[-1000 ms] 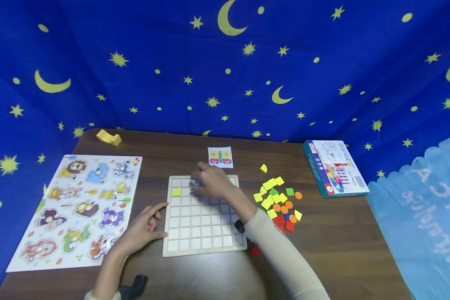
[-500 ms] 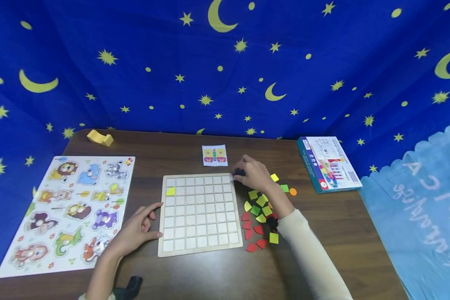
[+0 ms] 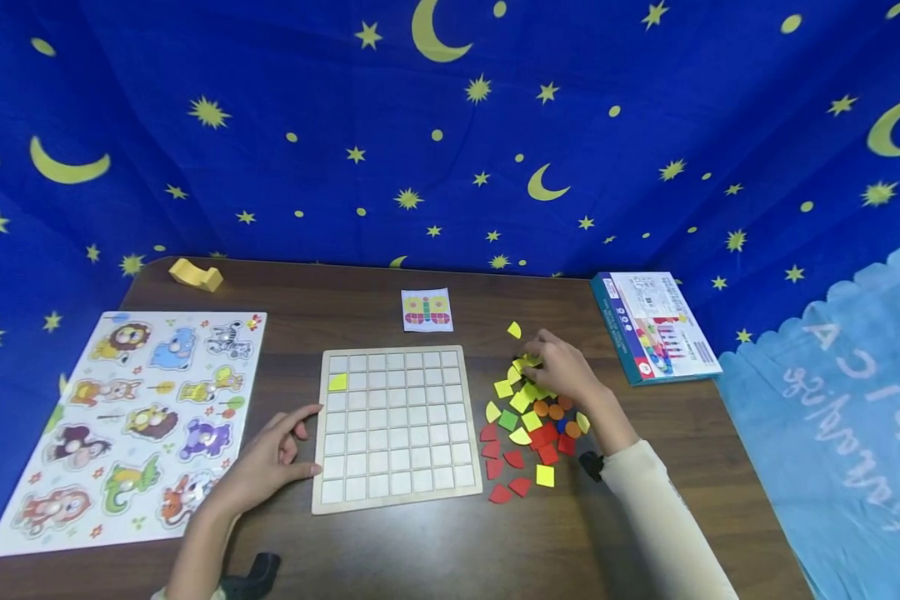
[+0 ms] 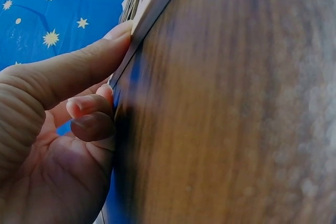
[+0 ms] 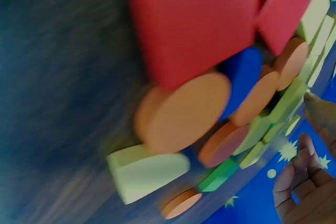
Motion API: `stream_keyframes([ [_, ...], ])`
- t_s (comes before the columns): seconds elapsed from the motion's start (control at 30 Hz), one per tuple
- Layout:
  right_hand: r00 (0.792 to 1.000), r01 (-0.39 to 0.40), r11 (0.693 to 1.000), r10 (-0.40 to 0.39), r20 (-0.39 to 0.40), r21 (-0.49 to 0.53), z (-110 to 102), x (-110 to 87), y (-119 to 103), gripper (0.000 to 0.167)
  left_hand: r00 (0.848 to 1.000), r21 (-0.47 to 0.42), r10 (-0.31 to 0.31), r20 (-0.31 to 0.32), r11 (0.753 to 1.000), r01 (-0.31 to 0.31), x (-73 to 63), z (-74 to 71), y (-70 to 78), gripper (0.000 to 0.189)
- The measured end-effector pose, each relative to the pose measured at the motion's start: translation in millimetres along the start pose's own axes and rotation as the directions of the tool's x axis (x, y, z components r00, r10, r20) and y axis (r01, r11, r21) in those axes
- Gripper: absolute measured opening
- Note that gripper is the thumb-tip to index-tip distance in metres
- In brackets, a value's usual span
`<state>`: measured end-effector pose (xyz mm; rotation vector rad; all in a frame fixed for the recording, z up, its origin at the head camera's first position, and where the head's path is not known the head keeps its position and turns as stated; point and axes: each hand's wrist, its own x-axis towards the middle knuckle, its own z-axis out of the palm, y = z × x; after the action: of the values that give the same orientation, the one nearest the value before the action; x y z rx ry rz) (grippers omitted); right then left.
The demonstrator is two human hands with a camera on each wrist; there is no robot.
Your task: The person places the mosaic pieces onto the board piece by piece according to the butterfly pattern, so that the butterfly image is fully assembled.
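A pale wooden grid board (image 3: 397, 505) lies on the table, with one yellow piece (image 3: 337, 382) in its left column, second row. My left hand (image 3: 270, 458) touches the board's left edge with thumb and index finger spread apart; in the left wrist view the thumb (image 4: 94, 59) rests against the edge and other fingers are bent. My right hand (image 3: 566, 367) is over the far part of a pile of loose coloured pieces, fingertips among the yellow ones. In the right wrist view its thumb and fingers are apart, with no piece seen between them.
The pile has red pieces (image 3: 513, 459), orange discs (image 3: 572, 430) and a green square (image 3: 507, 420). A butterfly pattern card (image 3: 427, 310) lies behind the board. An animal puzzle (image 3: 142, 400) is at left, a yellow block (image 3: 196, 275) behind it, a box (image 3: 656, 325) at right.
My right hand has moved right from above the board's top row to the pile of pieces. The left hand stays at the board's left edge. The head view has shifted slightly.
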<state>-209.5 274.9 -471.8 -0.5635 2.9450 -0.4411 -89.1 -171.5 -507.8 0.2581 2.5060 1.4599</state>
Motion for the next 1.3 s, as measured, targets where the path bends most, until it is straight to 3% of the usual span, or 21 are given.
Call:
stream_keyframes([
  [0.27, 1.000, -0.001, 1.000, 0.001, 0.020, 0.005, 2, -3.8, 6, 0.033, 1.000, -0.022, -0.027, 0.016, 0.999, 0.027, -2.3, -1.3, 0.1, 0.081],
  [0.6, 0.998, -0.019, 0.999, 0.021, 0.059, -0.026, -3, -0.7, 5, 0.027, 0.998, -0.018, -0.062, 0.032, 0.998, 0.063, -2.0, -1.6, 1.4, 0.083],
  [0.93, 0.996, 0.082, 0.987, -0.077, 0.037, -0.135, -4, 5.2, 3, 0.032, 0.998, -0.011, -0.055, 0.028, 0.998, 0.055, -1.4, -1.5, 0.7, 0.082],
  [1.13, 0.988, 0.144, 0.975, -0.151, -0.025, -0.168, -8, 14.4, -17, 0.032, 0.999, 0.009, -0.047, 0.020, 0.999, 0.047, -0.4, -2.2, -0.5, 0.081],
  [1.3, 0.973, 0.226, 0.958, -0.230, -0.006, -0.177, -6, 26.1, -48, 0.033, 0.999, 0.009, -0.046, 0.014, 0.999, 0.046, 0.9, -1.6, -0.5, 0.081],
])
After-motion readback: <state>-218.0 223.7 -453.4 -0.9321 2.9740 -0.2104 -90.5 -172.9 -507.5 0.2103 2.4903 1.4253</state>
